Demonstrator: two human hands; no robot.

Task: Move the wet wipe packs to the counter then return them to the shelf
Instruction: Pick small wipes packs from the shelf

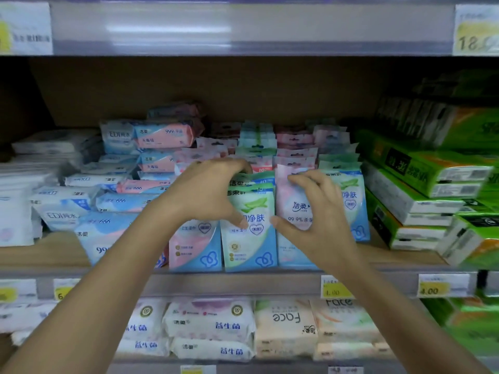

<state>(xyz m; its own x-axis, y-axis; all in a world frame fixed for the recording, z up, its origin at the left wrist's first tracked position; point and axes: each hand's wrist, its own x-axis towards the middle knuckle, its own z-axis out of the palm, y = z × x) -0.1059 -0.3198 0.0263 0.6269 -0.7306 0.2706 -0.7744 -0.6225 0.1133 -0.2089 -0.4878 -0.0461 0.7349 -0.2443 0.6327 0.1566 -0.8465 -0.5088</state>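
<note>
Small wet wipe packs stand upright in rows at the front of the middle shelf [243,283]. A green-and-blue pack [249,238] is in the centre row, a pink pack [294,211] to its right, another pink-and-blue pack [195,247] to its left. My left hand [213,193] curls over the tops of the green packs, thumb in front, fingers behind. My right hand [316,209] spreads over the pink pack, fingertips on its top edge, thumb at its lower left. Whether either hand grips firmly is unclear. No counter is in view.
Larger blue and pink wipe packs [113,211] are piled to the left. Green tissue boxes [421,190] are stacked on the right. White and cream packs [213,327] fill the shelf below. Yellow price tags [336,288] line the shelf edge. Another shelf edge [243,28] runs overhead.
</note>
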